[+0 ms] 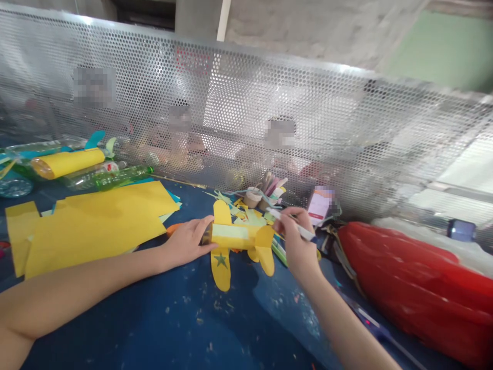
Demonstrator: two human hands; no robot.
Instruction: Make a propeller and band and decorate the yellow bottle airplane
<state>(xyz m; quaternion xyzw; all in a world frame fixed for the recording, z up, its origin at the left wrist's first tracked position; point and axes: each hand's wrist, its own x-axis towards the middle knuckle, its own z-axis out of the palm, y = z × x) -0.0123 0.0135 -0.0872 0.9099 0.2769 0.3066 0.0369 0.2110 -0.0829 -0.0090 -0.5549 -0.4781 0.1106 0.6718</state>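
A yellow paper toy airplane (252, 235) lies on the blue table, its body banded with a pale green strip. One wing carries a dark star (221, 260). My left hand (188, 239) is closed around the airplane's front end, thumb and fingers on either side of it. Over to the right, my right hand (298, 240) grips a white marker (307, 233), held apart from the airplane near its tail. The marker's far end is blurred, so I cannot tell whether it is capped.
Yellow paper sheets (103, 216) lie left, before plastic bottles (123, 177) and another yellow-wrapped bottle (69, 163). Paper scraps (250, 217) and cups of tools (253, 197) sit behind the airplane. A phone (320, 204) and red bag (416, 282) are right; a perforated metal screen (239, 97) stands behind.
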